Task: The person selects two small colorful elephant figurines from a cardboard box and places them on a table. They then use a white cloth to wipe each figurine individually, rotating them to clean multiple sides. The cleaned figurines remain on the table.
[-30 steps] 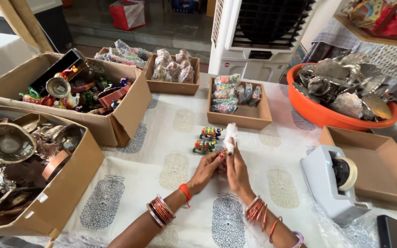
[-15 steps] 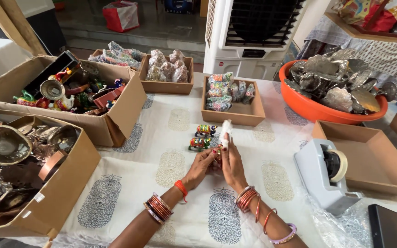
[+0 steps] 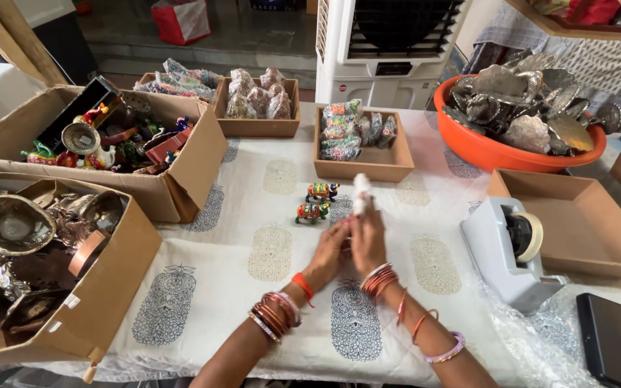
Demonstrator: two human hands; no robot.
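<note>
Both my hands meet at the middle of the table over a white printed cloth (image 3: 274, 194). My right hand (image 3: 368, 241) grips a small upright object wrapped in white bubble wrap (image 3: 361, 192). My left hand (image 3: 330, 248) presses against the lower part of the same wrapped bundle. Just to the left of it, two small painted animal figurines (image 3: 318, 201) stand on the cloth, apart from my fingers. Both wrists wear several orange and red bangles.
A tape dispenser (image 3: 508, 248) sits right of my hands, beside an empty cardboard tray (image 3: 576, 230). An orange tub (image 3: 497, 147) holds metal pieces. Cardboard boxes (image 3: 181, 179) with figurines and metalware line the left. Trays of wrapped packets (image 3: 368, 162) stand behind. A black case (image 3: 612, 345) lies at right.
My hands stayed joined on the wrapped bundle and shifted slightly; the camera view drifted a little, so the tape dispenser and boxes appear moved.
</note>
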